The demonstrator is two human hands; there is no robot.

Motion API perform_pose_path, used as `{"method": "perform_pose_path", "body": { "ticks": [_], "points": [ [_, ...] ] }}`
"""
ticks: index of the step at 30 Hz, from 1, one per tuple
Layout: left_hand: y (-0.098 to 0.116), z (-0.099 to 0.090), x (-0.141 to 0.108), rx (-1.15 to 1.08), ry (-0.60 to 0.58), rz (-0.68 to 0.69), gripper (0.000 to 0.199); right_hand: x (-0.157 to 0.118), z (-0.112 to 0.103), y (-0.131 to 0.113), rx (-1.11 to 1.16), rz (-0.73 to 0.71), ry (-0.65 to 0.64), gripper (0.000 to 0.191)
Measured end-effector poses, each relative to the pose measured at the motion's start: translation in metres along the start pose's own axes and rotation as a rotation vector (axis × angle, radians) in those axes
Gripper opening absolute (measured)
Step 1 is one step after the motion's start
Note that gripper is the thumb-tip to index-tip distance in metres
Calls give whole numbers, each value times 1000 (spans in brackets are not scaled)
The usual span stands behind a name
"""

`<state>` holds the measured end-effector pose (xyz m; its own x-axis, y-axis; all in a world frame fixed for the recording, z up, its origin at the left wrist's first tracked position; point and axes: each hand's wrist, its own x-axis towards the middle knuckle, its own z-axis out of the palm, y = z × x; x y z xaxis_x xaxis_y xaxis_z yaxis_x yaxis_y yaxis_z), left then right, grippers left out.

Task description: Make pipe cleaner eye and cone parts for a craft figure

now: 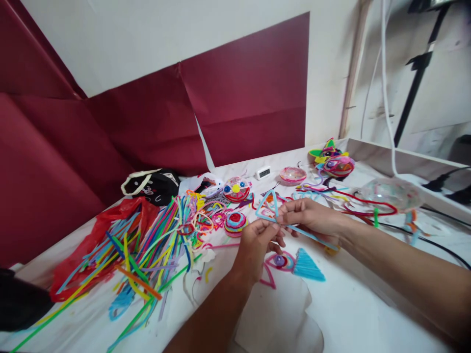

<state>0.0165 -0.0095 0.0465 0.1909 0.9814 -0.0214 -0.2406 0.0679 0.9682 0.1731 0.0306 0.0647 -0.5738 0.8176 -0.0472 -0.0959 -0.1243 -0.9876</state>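
Both hands meet at a light blue pipe cleaner (270, 194) bent into a triangle, its straight tail running down to the right. My left hand (258, 243) pinches the triangle's lower corner, fingers curled. Right beside it, my right hand (307, 219) grips the same pipe cleaner where the tail starts. Just below the hands lies a pink fish-like outline (270, 277) with a purple eye bead (279, 260). Touching its right side is a filled light blue triangle (308, 266) made of pipe cleaner rows.
Loose coloured pipe cleaners (165, 235) and a red plastic bag (99, 240) cover the left. Behind the hands are a round coiled piece (236, 222), a white digital clock (262, 173) and a pink bowl (293, 175). Black cables (423, 239) run at the right.
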Motion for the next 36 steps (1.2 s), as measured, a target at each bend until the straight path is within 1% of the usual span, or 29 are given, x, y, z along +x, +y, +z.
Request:
{"method": "perform_pose_path", "body": {
  "ticks": [7, 11, 15, 19, 25, 29, 32, 36],
  "points": [
    [-3, 1, 2, -14, 45, -7, 12, 0, 1, -1, -15, 40, 11, 24],
    [-4, 2, 1, -37, 44, -8, 12, 0, 0, 0, -14, 60, 18, 25],
    [-4, 2, 1, -101, 13, -4, 19, -1, 1, -1, -36, 52, -8, 27],
    [-6, 2, 2, -129, 18, -14, 23, -2, 1, 0, -28, 42, -12, 29],
    [-9, 1, 3, -106, 15, 2, 26, -3, 0, 0, -26, 41, -21, 28],
    [-7, 1, 3, -95, 38, -19, 26, -1, -1, -1, -14, 64, -10, 30],
    [-6, 2, 3, -99, 52, -38, 23, 0, -2, -1, -10, 69, -15, 28],
    [-7, 1, 3, -101, 69, -51, 21, 1, -5, 1, -7, 58, -32, 19]
  ]
}}
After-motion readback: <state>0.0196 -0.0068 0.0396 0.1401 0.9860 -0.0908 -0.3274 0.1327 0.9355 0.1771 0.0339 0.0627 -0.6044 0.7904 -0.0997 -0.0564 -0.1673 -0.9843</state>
